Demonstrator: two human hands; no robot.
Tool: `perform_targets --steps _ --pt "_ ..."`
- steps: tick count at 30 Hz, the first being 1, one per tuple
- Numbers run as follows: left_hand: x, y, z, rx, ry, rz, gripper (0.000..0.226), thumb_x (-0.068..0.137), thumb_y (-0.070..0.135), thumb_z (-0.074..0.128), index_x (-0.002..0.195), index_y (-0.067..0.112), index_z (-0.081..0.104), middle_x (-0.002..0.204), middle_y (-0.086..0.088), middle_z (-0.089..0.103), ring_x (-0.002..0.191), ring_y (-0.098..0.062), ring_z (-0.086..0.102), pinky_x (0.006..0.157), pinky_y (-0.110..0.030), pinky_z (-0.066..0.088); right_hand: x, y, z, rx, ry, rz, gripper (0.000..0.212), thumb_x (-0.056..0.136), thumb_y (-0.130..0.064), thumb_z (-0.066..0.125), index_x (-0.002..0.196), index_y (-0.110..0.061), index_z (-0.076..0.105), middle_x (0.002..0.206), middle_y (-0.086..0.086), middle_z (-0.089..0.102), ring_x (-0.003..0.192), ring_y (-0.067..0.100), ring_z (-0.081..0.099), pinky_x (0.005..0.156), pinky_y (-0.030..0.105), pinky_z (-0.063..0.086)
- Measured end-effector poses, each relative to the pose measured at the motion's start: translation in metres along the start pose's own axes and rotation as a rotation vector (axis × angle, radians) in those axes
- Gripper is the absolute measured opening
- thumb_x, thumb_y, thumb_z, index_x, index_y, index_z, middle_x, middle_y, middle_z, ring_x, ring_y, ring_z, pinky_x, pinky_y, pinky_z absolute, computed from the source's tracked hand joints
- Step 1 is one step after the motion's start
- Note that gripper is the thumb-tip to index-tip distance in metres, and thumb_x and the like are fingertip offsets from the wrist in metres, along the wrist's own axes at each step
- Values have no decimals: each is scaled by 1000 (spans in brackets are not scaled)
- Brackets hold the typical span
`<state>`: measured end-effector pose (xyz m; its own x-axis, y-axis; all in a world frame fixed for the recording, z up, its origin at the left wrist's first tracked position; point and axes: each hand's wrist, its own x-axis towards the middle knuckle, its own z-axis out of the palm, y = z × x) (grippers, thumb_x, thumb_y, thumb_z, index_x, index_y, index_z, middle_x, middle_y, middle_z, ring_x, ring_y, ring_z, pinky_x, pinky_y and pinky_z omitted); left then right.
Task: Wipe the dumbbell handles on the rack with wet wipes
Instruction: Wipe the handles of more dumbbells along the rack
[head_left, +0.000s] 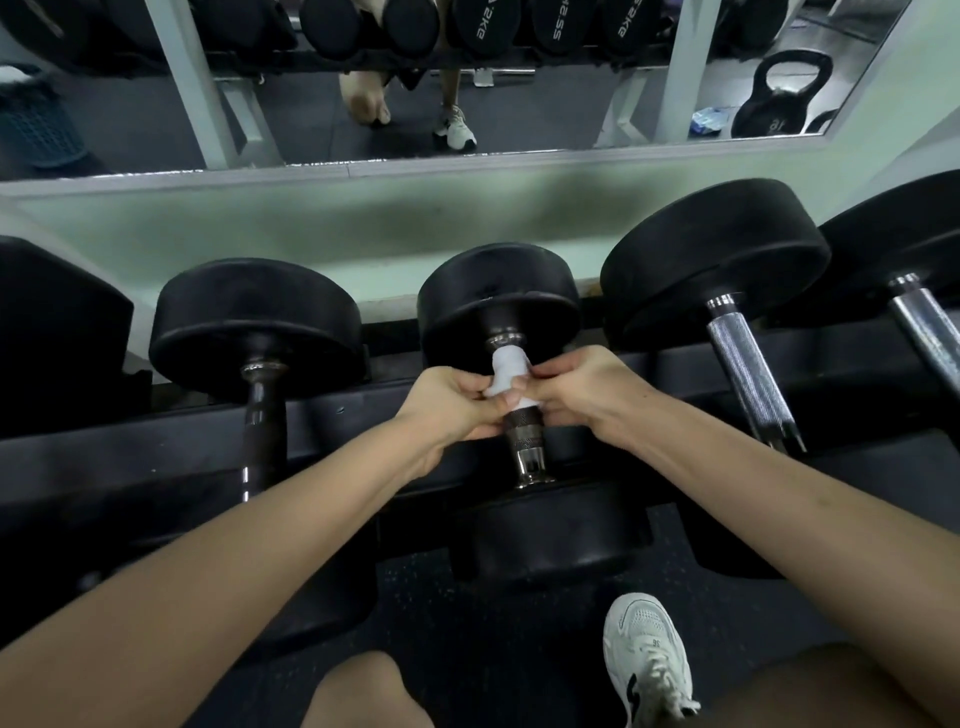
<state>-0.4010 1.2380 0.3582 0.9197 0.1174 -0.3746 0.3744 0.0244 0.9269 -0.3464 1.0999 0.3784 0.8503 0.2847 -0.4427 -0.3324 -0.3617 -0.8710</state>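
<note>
Wipe (506, 371) wrapped round far half of centre handle (524, 434), likely so that twisting cleans all the way round. Left hand (452, 397) and right hand (587, 387) flank it, each grip pinched on wipe from own side to hold wrap tight. Dumbbell (498, 301) lies across rack (332, 431). Near half of handle bare, probably not yet wiped.

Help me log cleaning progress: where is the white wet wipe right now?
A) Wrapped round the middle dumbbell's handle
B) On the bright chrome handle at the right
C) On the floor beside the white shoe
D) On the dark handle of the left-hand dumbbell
A: the white wet wipe is wrapped round the far part of the middle black dumbbell's knurled metal handle, pinched between the left hand and the right hand.
</note>
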Motion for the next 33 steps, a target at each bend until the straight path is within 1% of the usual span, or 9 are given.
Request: perform_targets --steps 5,11,14,16,20,25,27,30,33 --pt "-3 1 -4 154 -52 10 30 77 9 75 103 -4 68 93 -15 71 79 -14 67 70 -21 58 -12 5 -5 -61 -56 4 35 79 -12 75 110 -2 61 78 6 68 64 11 67 50 17 52" --pt "-8 0 -4 331 -103 -64 29 73 13 79 92 -7 70 70 -12 66 54 -6 61 59 -18 57 -20 10 -10 -245 -48 23 33 72 -14 81 99 -5 64 84 11 70 72 16 66 70 26 56" --pt "-9 -3 0 519 -132 -111 18 73 20 80 68 8 68 48 6 51 43 -3 44 43 -10 40 -27 16 -14 -458 -85 49 21 67 -24 85 77 -13 70 72 -2 68 63 5 59 59 18 45" --pt "-9 -6 0 578 -136 -95 28 72 25 80 57 13 60 42 10 39 43 -5 32 39 -12 27 -30 18 -15 -478 -119 63 23 64 -26 86 76 -12 73 69 -3 68 63 4 59 60 17 45" --pt "-2 -10 -5 365 -69 -95 31 64 26 86 69 4 64 53 4 51 47 -1 45 48 -11 39 -14 10 -14 -335 -85 58 29 61 -10 87 83 -10 68 73 -1 66 68 8 60 58 15 45" --pt "4 -14 -9 249 32 -12 40 61 26 85 93 5 73 89 -6 73 80 -8 63 74 -12 45 4 6 -11 -88 -137 119 22 69 5 77 76 -9 61 71 10 66 64 16 62 61 20 52" --pt "1 -19 -7 193 41 -56 38 61 25 85 92 7 73 90 -7 74 83 -9 64 76 -14 46 5 10 -12 -38 -182 165 24 66 5 78 86 -2 67 82 17 70 73 23 67 68 24 54" --pt "-3 -16 -5 166 -18 -78 30 64 29 83 83 7 75 91 -19 72 77 -15 59 74 -26 42 4 12 -14 45 -291 229 50 53 -6 80 100 5 69 103 27 68 92 35 64 91 40 50" --pt "-10 -8 -2 153 -11 -116 27 65 32 82 78 10 75 82 -12 73 75 -16 63 71 -25 46 -2 13 -16 135 -302 225 38 57 -5 78 94 3 71 95 20 72 86 31 68 85 38 53"
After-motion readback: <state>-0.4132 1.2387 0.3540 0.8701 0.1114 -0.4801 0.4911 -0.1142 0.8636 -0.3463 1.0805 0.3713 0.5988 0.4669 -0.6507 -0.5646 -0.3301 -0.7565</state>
